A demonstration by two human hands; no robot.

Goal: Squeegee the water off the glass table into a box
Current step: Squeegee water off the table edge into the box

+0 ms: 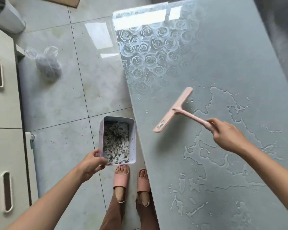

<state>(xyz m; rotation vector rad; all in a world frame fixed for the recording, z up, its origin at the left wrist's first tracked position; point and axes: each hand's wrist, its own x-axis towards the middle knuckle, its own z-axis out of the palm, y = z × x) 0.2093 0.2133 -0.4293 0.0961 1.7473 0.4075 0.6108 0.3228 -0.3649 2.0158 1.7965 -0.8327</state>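
Note:
A pale grey glass table (223, 63) with a rose pattern fills the right side. Pools and streaks of water (223, 146) lie over its near right part. My right hand (226, 133) grips the handle of a pink squeegee (173, 110), whose blade hangs just above the glass near the table's left edge. My left hand (91, 161) holds a white rectangular box (118, 140) by its near left corner, beside and below the table edge. The box's inside bottom is speckled dark.
My feet in pink slippers (131, 180) stand on the tiled floor by the table edge. A clear plastic bag (47, 63) lies on the floor at left. White cabinets (3, 113) line the left side, and a white bin (5, 15) stands top left.

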